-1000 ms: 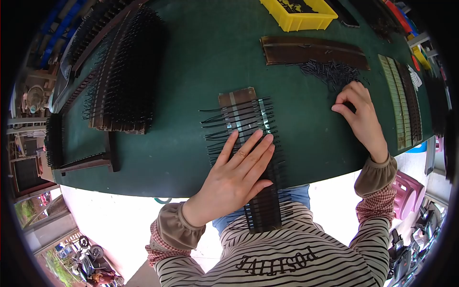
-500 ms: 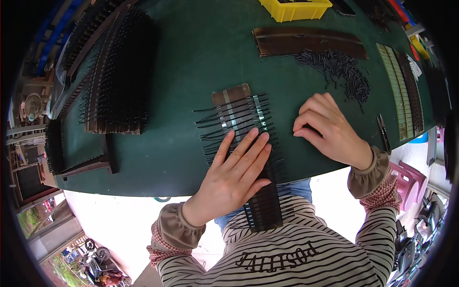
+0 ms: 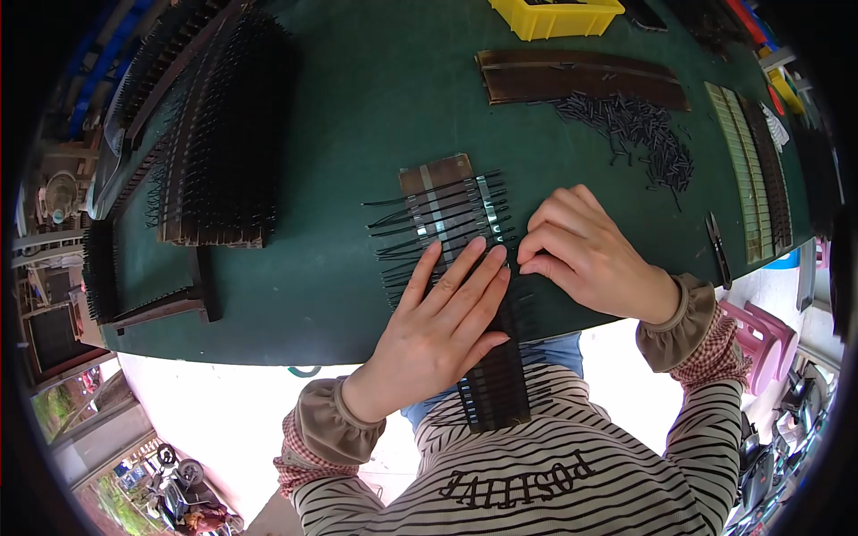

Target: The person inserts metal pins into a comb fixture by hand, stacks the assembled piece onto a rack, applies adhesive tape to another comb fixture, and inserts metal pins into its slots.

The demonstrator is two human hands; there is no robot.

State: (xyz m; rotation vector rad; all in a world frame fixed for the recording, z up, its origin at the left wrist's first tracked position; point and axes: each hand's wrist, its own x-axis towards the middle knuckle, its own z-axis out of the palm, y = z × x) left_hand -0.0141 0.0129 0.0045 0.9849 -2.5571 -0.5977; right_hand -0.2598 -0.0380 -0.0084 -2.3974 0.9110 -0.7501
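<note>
A long dark board (image 3: 435, 175) strung with rows of thin black wires lies at the table's near edge, its lower end reaching over my lap. My left hand (image 3: 438, 326) rests flat on it, fingers stretched out over the wires. Close to the right-hand wire ends is my right hand (image 3: 581, 246), thumb and fingers pinched together; whatever is between the tips is too small to make out. Beyond it, a loose pile of small black tubes (image 3: 648, 134) lies beside a brown board (image 3: 581, 79).
Stacked boards with black wires (image 3: 223, 134) stand at the left, near a dark frame (image 3: 161, 308). A yellow bin (image 3: 559, 20) sits at the far edge. Tweezers or small pliers (image 3: 718, 250) and pale strips (image 3: 742, 170) lie on the right of the green table (image 3: 357, 107).
My right hand has moved from the pile of small tubes, left and toward me, to the edge of the wired board. My left hand stays on the board.
</note>
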